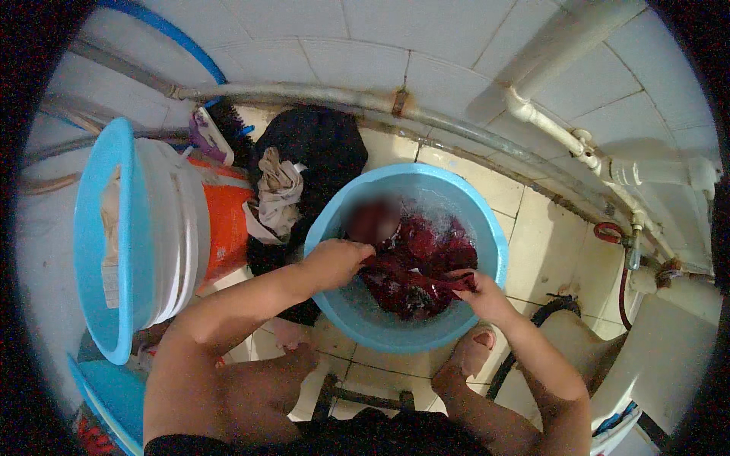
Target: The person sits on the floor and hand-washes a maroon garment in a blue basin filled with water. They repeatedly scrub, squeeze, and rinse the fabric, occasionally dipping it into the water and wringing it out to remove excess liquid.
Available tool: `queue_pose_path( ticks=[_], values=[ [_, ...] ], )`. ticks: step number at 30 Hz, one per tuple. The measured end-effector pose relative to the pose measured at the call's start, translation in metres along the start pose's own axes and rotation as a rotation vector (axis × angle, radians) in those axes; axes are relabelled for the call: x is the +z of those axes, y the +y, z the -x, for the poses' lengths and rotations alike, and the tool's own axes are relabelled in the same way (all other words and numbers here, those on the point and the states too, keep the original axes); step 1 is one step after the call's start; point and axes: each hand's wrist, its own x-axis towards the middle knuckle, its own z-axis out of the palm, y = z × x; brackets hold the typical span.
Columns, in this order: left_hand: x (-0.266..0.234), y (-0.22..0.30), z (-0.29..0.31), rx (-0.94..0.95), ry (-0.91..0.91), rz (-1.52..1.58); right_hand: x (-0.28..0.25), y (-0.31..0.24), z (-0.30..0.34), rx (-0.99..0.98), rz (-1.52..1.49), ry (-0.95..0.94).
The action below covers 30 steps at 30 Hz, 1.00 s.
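A wide light-blue basin (496, 251) stands on the floor between my feet, with water and suds inside. In it lies a soaked dark red garment (422, 262), partly under the water; its exact kind cannot be made out. My left hand (338, 262) is closed on the garment's cloth by the basin's left side. Opposite, my right hand (483, 295) grips another part of the same garment near the right rim. A stretch of the cloth runs between both hands, just over the water. A blurred patch covers the garment's upper left part.
To the left, a blue basin (125, 304) rests tilted against a white bucket (171, 228) and an orange-red bag (226, 220). Black clothing (327, 148) and a beige cloth (280, 194) lie behind. Pipes (449, 125) follow the tiled wall; a tap (636, 239) is at right.
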Motion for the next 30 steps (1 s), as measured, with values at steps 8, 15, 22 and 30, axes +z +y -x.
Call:
queue_pose_path(
  ticks=[8, 15, 22, 30],
  values=[
    [-0.005, 0.001, 0.024, 0.128, 0.153, -0.197, -0.017, -0.012, -0.046, -0.012, 0.058, -0.058],
    [-0.002, -0.008, 0.034, 0.171, 0.319, -0.329, -0.007, -0.027, -0.034, -0.200, 0.564, 0.091],
    [0.004, -0.009, 0.034, 0.062, 0.389, -0.331, 0.000, -0.022, -0.025, -0.384, 0.635, 0.138],
    [-0.014, -0.017, 0.020, -0.044, 0.144, -0.235, 0.003, -0.019, -0.026, -0.368, 0.613, 0.151]
  ],
)
